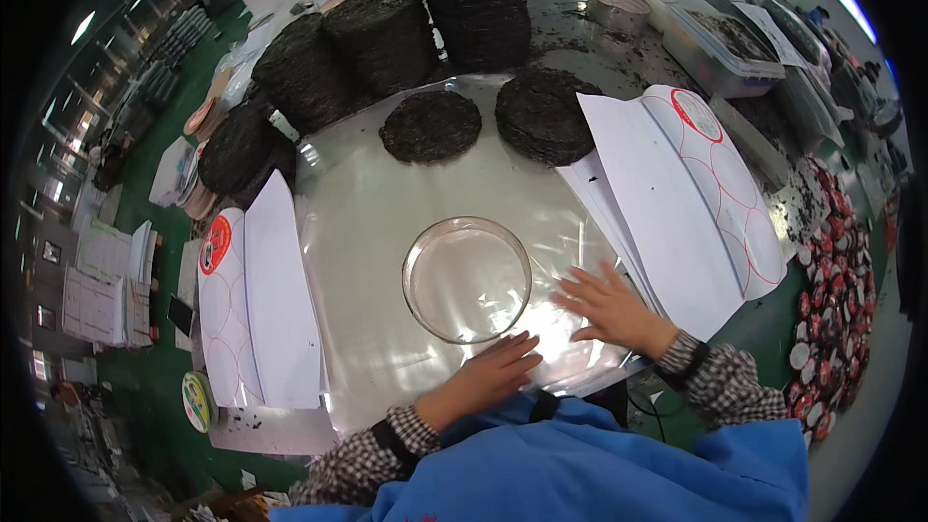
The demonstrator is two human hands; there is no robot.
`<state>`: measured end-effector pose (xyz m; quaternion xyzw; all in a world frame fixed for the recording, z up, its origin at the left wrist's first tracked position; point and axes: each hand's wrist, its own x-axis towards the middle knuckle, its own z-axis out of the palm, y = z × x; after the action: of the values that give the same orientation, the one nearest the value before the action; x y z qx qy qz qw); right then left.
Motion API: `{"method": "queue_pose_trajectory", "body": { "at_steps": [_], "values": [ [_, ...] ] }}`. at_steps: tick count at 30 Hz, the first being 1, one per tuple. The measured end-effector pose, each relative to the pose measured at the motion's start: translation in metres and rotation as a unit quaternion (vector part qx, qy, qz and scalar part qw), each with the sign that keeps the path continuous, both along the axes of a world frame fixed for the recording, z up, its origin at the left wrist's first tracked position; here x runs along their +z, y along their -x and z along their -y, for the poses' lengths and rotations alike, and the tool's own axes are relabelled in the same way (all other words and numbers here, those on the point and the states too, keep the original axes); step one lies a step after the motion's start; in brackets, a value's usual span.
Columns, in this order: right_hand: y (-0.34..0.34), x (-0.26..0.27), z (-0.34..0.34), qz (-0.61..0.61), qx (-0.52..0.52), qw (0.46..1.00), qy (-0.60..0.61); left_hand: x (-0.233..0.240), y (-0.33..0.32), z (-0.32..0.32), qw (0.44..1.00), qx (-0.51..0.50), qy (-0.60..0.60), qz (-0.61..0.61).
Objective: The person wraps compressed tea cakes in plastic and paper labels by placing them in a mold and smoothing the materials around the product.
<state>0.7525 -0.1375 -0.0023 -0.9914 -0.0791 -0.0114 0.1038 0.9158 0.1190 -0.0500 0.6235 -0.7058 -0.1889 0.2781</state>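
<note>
A round clear ring (410, 304) lies on a clear plastic sheet (362, 246) spread over the metal table before me. My left hand (486, 379) rests palm down beside the ring's near edge, fingers extended, holding nothing that I can see. To the right of the ring, my right hand (612, 310) is over the sheet with its fingers spread and nothing in it. Beyond the ring lies a single thin dark disc, seemingly dried seaweed (431, 127), with a short stack of similar discs (547, 116) to its right.
Tall stacks of dark discs (478, 14) line the far side. Printed white paper sheets (674, 232) lie at right, more printed sheets (279, 304) at left. A plastic tub (718, 69) and a round ring mould (618, 11) stand at far right. Many small red-and-white packs (830, 304) are piled beyond the table.
</note>
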Motion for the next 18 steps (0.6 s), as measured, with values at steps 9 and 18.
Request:
{"method": "queue_pose_trajectory", "body": {
  "at_steps": [9,18],
  "values": [
    [-0.089,0.006,-0.023,0.11,0.019,0.988,-0.111,0.0,0.058,0.073,0.978,0.179,-0.045,0.102],
    [-0.023,0.046,-0.012,0.053,0.014,0.987,-0.154,0.072,-0.111,0.025,0.738,0.325,0.141,-0.574]
  ]
}}
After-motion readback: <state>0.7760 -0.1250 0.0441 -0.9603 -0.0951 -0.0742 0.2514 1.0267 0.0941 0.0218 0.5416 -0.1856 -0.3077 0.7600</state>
